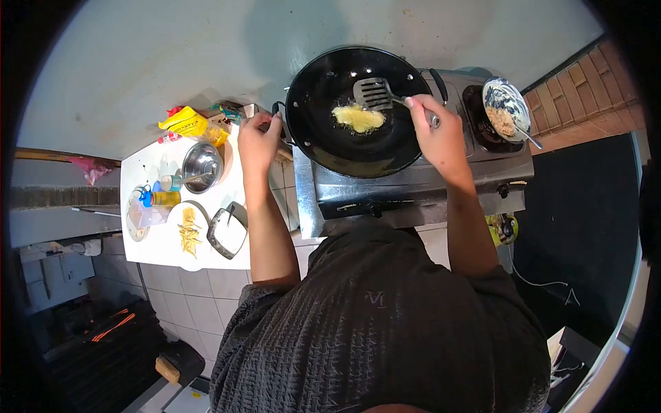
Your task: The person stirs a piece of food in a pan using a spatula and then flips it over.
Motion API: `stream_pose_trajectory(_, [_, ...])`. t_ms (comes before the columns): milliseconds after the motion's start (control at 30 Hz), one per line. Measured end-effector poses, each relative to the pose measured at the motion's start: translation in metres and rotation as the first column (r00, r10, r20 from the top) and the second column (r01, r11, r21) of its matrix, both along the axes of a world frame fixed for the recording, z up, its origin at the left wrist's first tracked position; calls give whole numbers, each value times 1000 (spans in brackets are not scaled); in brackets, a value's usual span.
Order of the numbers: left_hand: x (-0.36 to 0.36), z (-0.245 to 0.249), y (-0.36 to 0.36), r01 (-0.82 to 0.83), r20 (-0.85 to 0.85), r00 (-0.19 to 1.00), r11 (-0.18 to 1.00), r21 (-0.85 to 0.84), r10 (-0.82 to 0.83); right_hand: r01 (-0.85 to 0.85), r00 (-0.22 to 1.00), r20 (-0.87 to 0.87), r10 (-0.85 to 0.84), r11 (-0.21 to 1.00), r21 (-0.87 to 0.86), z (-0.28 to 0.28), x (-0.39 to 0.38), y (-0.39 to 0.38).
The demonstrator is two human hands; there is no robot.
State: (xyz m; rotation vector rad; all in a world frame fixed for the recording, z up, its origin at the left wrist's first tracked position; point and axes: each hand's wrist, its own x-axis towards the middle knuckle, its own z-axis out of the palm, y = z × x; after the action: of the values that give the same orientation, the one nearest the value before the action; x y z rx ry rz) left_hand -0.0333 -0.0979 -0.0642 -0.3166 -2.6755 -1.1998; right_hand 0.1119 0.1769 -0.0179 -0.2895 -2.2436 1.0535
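Observation:
A black wok (pixel 323 148) sits on the steel gas stove (pixel 413 189). Pale yellow food (pixel 358 119), like a battered piece, lies in bubbling oil at the wok's middle. My right hand (pixel 438 134) is closed round the handle of a slotted metal spatula (pixel 372 93). The slotted blade is just above the food in this view, overlapping its upper edge. At the wok's left side, my left hand (pixel 259 141) has its fingers curled at the wok's loop handle (pixel 277 109), thumb up against it.
Right of the wok, a bowl (pixel 506 96) with mixture and a spoon stands over the other burner. The white table (pixel 148 255) at left holds a metal bowl (pixel 202 167), a plate of fries (pixel 189 230), a square dish (pixel 227 233), an oil bottle (pixel 164 198) and a yellow packet (pixel 186 124).

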Motion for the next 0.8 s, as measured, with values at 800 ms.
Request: stream_pose_trajectory(800, [-4, -7, -3, 12, -44, 999, 999, -47, -14, -239, 967, -83, 242, 970, 41, -6, -3, -15])
